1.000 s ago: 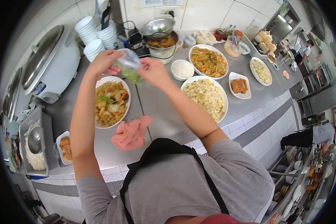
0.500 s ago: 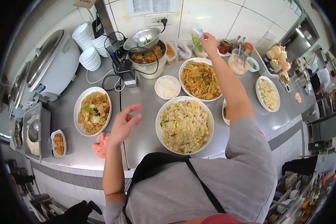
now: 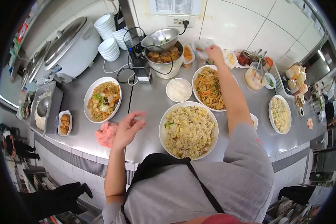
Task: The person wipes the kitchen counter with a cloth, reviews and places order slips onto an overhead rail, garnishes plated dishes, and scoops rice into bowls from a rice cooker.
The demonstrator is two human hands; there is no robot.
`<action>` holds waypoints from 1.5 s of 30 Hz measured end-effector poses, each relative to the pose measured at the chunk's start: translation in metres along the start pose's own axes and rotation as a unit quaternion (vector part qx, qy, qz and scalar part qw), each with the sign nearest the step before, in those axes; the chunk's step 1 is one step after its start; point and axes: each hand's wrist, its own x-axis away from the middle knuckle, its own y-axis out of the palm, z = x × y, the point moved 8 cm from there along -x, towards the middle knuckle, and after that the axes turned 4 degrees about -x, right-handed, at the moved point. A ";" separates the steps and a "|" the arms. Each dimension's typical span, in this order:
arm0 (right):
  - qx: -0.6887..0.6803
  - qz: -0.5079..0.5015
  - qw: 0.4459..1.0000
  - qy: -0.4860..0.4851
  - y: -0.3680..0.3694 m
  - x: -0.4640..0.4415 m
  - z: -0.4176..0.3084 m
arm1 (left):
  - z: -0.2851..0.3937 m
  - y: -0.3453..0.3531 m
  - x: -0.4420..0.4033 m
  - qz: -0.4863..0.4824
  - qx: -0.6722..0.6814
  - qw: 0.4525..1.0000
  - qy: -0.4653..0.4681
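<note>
My right hand (image 3: 214,53) reaches to the back of the counter, its fingers closed at a clear plastic bag (image 3: 204,45). A little green shows just below the fingers, and the hand hides part of the bag. My left hand (image 3: 129,128) hovers empty over the counter with its fingers apart, near a crumpled pink cloth (image 3: 106,134). Between my arms stands a large bowl of fried rice (image 3: 190,130). Behind it are a small bowl of white rice (image 3: 179,90) and a plate of fried noodles (image 3: 208,89), partly under my right forearm.
A second noodle plate (image 3: 102,100) and a small dish of brown pieces (image 3: 65,124) lie left. Rice cookers (image 3: 69,46), stacked white bowls (image 3: 109,49) and a cabled black box (image 3: 142,70) stand behind. Sauce jars (image 3: 244,58) and another rice plate (image 3: 280,114) are right.
My right hand has moved left and lower with the bag, uncovering a small white container. My left hand stays raised near the cloth. The whole view has shifted.
</note>
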 end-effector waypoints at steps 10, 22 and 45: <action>-0.454 -0.152 0.874 -0.082 -0.069 0.148 -0.201 | 0.085 0.004 -0.072 -0.045 0.164 0.985 0.017; -0.731 -0.385 0.554 0.101 0.136 0.223 -0.350 | 0.060 -0.168 -0.086 -0.106 0.151 0.967 0.177; -0.654 -0.291 0.616 0.329 0.258 0.205 -0.343 | -0.016 -0.270 -0.136 0.032 -0.040 0.999 0.000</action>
